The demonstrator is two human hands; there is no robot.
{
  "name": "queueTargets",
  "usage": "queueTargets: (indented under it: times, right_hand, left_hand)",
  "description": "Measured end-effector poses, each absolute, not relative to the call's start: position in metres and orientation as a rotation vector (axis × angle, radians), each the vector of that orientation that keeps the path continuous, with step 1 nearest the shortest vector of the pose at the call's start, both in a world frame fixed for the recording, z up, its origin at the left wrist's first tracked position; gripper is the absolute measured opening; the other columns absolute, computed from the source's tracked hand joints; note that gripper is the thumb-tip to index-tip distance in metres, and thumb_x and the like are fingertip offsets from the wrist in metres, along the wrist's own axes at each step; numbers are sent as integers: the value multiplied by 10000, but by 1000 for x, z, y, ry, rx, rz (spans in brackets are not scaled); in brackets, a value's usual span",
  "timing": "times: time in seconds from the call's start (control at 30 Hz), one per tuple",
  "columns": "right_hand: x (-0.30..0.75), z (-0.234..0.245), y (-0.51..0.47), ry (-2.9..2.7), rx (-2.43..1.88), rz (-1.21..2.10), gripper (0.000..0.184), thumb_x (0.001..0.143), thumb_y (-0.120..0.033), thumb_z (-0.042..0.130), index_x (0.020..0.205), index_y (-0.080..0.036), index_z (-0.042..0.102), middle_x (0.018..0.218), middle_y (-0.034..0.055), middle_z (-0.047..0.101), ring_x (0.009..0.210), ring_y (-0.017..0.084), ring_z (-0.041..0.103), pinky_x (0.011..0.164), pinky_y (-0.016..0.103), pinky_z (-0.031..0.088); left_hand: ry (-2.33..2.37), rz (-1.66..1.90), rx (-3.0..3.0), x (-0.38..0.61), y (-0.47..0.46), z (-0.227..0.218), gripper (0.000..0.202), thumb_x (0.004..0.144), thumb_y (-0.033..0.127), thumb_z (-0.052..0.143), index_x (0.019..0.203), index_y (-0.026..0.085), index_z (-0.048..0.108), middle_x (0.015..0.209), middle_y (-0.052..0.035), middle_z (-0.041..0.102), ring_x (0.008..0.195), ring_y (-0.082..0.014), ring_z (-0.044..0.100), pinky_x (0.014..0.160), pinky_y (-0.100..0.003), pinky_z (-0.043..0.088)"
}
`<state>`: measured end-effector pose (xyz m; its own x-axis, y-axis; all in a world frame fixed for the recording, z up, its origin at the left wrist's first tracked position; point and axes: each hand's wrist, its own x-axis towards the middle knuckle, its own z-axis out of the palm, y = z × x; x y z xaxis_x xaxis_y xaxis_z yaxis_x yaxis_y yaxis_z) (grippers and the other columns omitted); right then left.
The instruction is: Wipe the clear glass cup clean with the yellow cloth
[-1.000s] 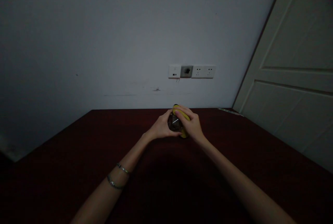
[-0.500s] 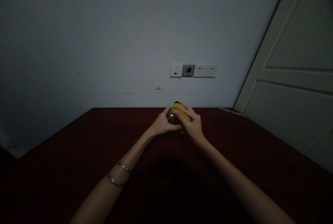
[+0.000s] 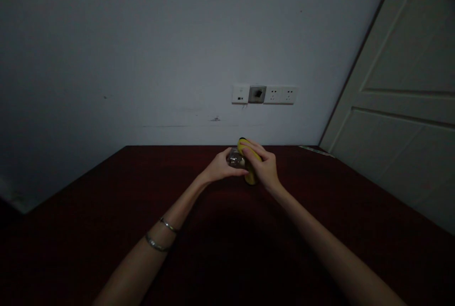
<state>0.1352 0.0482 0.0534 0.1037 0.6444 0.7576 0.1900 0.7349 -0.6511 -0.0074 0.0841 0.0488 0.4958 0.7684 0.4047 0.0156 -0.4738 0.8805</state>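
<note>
Over the far part of the table, my left hand [image 3: 221, 168] is wrapped round a clear, shiny glass [image 3: 235, 159], thumb below and fingers at the far side. My right hand [image 3: 263, 163] grips a yellow cloth [image 3: 245, 145] with a dark edge and presses it against the right end of the glass. Part of the cloth hangs below the right hand. The cloth hides the glass's right end, so its full shape cannot be made out. Two silvery bangles [image 3: 156, 243] circle my left forearm.
A dark red table [image 3: 170, 192] runs up to the pale wall [image 3: 159, 50]. On the wall is a row of sockets [image 3: 280, 94]. A thin printed strip [image 3: 316, 151] lies at the table's far right corner, near a panelled door [image 3: 401, 97].
The right hand and the yellow cloth have shifted slightly right, uncovering more of the glass. More of the cloth shows below the right hand. My left hand has barely moved.
</note>
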Motion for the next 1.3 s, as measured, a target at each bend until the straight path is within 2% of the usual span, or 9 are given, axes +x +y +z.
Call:
queueTargets:
  times: [0.13, 0.3, 0.4, 0.63, 0.8, 0.9, 1.0, 1.17, 1.3]
  right_hand:
    - [142, 54, 53, -1415, -754, 433, 210, 767, -351, 623, 932, -256, 712, 1045, 46, 689, 1082, 226, 579, 989, 440, 410]
    - [140, 53, 44, -1607, -643, 310, 197, 772, -285, 623, 951, -304, 702, 1226, 20, 589, 1108, 217, 557, 973, 425, 428]
    - [137, 54, 42, -1640, -622, 308, 195, 769, -278, 628, 944, -321, 700, 1240, 5, 577, 1113, 211, 553, 967, 424, 435]
    - [141, 56, 54, -1347, -791, 517, 271, 735, -383, 639, 938, -219, 711, 1052, 60, 688, 1050, 232, 602, 981, 426, 421]
    - [148, 55, 58, -1389, -774, 581, 334, 747, -426, 609, 994, -217, 690, 1097, 51, 672, 1058, 233, 598, 975, 416, 425]
    - [155, 54, 58, -1537, -710, 665, 401, 731, -390, 633, 1105, -242, 634, 1182, 36, 628, 1111, 239, 564, 992, 416, 407]
    - [160, 54, 55, -1712, -655, 689, 569, 690, -337, 675, 1235, -266, 528, 1296, 43, 540, 1182, 257, 504, 1015, 439, 376]
    - [154, 53, 44, -1958, -665, 384, 779, 647, -263, 717, 1344, -294, 371, 1419, 64, 363, 1317, 244, 324, 1089, 446, 254]
    - [146, 49, 43, -1971, -684, 255, 843, 639, -312, 736, 1365, -314, 308, 1421, 81, 326, 1324, 246, 304, 1089, 453, 259]
  left_hand:
    - [652, 1007, 1842, -8, 81, 51, 620, 522, 261, 803, 1049, 118, 508, 947, -61, 620, 840, -176, 592, 768, -331, 478]
    - [625, 1079, 1817, -8, 85, 49, 575, 557, 258, 784, 1053, 121, 527, 979, -70, 622, 863, -177, 594, 785, -326, 477]
    - [615, 1091, 1791, -7, 86, 50, 582, 570, 265, 778, 1070, 119, 521, 960, -73, 624, 825, -167, 597, 753, -317, 483]
    - [662, 1052, 1865, -8, 78, 55, 605, 513, 276, 811, 1015, 119, 514, 943, -73, 617, 845, -181, 593, 758, -324, 479]
    - [685, 1044, 1908, -10, 78, 58, 601, 514, 287, 809, 1018, 133, 521, 964, -75, 619, 847, -182, 596, 749, -321, 491]
    - [705, 975, 1872, -15, 80, 61, 566, 558, 308, 778, 1038, 140, 530, 885, -53, 621, 694, -132, 588, 582, -252, 496]
    - [697, 844, 1854, -22, 83, 63, 503, 617, 360, 728, 1026, 130, 545, 762, -26, 601, 526, -85, 536, 430, -197, 440]
    - [638, 731, 1802, -29, 85, 65, 378, 698, 424, 639, 912, 121, 563, 653, -5, 575, 445, -71, 507, 404, -195, 439]
    - [620, 716, 1778, -27, 84, 66, 351, 709, 449, 623, 841, 131, 558, 591, 9, 547, 430, -77, 504, 393, -191, 421]
